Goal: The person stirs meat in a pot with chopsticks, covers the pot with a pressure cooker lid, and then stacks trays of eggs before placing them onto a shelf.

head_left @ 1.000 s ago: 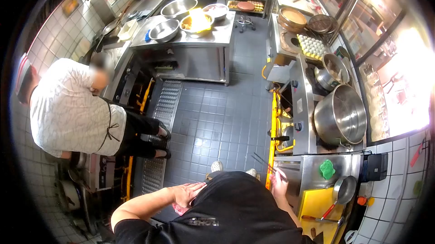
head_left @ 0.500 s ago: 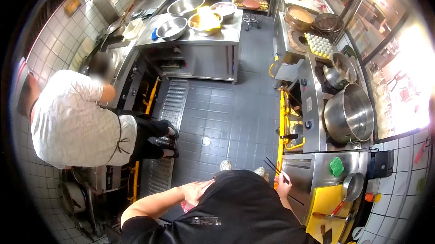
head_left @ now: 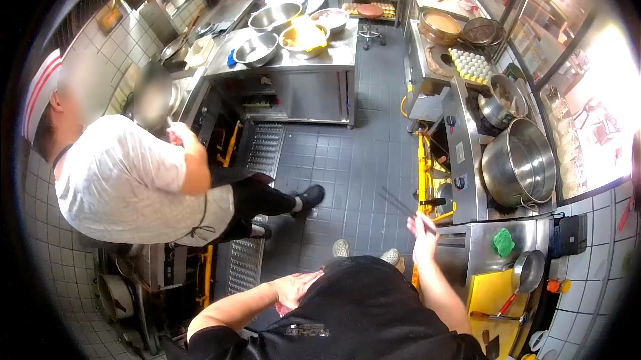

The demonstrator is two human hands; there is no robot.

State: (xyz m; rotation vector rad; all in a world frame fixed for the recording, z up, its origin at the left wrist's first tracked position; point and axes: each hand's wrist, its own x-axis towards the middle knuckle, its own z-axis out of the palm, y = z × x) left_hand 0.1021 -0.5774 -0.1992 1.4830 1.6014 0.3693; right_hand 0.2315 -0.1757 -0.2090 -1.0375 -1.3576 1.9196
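My right hand is closed round a pair of dark chopsticks, blurred, pointing forward and left over the floor. It is out in front of my right side, close to the yellow pipe and the steel counter. At my waist, my left hand lies with its fingers stretched flat against my black shirt. A small pinkish-red patch shows just below the left palm; what it is I cannot make out.
On my left a co-worker in a white shirt stands at the stove with a wok. A big steel pot sits on the right stove. Below it are a yellow cutting board and a small pan. Bowls stand on a steel table.
My right hand has risen and moved forward with the chopsticks. My left hand has stayed at my waist. The co-worker has turned and stepped a foot out to the right.
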